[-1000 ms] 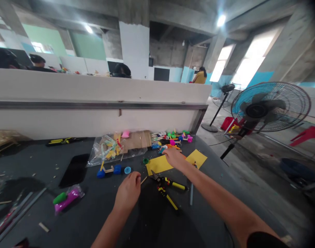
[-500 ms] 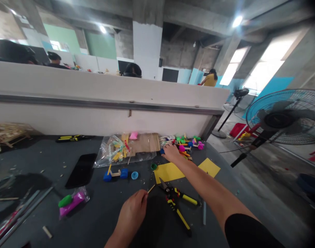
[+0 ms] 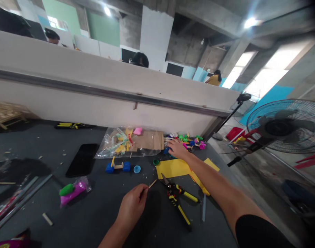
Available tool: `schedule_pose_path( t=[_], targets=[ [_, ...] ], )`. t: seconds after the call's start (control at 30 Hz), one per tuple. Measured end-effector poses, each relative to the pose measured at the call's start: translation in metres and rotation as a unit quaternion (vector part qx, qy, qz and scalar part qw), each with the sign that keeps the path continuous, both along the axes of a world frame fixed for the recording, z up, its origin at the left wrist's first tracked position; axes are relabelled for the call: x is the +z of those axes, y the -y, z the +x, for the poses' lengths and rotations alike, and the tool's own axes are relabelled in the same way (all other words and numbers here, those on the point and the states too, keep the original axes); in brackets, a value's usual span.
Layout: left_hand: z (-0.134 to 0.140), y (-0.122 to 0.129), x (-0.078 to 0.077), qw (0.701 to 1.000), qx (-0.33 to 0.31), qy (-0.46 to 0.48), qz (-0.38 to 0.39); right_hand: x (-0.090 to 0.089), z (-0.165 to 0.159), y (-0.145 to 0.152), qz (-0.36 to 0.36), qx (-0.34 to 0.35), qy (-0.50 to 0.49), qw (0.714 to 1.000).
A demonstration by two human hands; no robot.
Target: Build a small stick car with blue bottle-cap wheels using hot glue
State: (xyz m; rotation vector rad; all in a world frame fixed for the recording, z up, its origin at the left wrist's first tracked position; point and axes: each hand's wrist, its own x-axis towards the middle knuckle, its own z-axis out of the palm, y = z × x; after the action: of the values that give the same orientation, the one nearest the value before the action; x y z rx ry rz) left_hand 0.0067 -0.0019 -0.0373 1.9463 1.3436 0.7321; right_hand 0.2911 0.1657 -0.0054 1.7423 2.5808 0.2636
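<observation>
My left hand [image 3: 133, 203] is closed in a pinch on a thin wooden stick [image 3: 152, 184], whose tip points up and right. Stretched farther out, my right hand [image 3: 176, 148] rests over the near-left part of a pile of small colourful clay pieces and sticks [image 3: 191, 140]. Its fingers look apart, beside a blue piece [image 3: 166, 150]; the fingertips are partly hidden. Between my hands lie yellow-handled snips [image 3: 174, 193], jaws apart, and a yellow paper sheet [image 3: 173, 168]. A stick assembly with two blue clay blocks [image 3: 118, 166] stands left, next to a blue cap [image 3: 137, 169].
A clear plastic bag [image 3: 103, 150] with yellow scraps lies near the partition [image 3: 95, 106]. Leftward are a black phone [image 3: 82, 160], a pink-and-green clay packet [image 3: 73, 191], pliers [image 3: 69, 126] and long strips [image 3: 23, 203]. A fan [image 3: 278, 127] stands right of the table.
The view has tilted and shifted a little. My right hand stays at the colourful pile, and my left hand keeps its pinch on the wooden stick.
</observation>
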Motion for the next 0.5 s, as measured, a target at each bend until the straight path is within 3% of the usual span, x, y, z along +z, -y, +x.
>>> schedule_pose_path(
  t=[0.5],
  targets=[
    [0.001,0.002,-0.002,1.0,-0.005,0.008,0.001,-0.012,-0.026,0.017,0.002,-0.041,0.01,0.999]
  ],
)
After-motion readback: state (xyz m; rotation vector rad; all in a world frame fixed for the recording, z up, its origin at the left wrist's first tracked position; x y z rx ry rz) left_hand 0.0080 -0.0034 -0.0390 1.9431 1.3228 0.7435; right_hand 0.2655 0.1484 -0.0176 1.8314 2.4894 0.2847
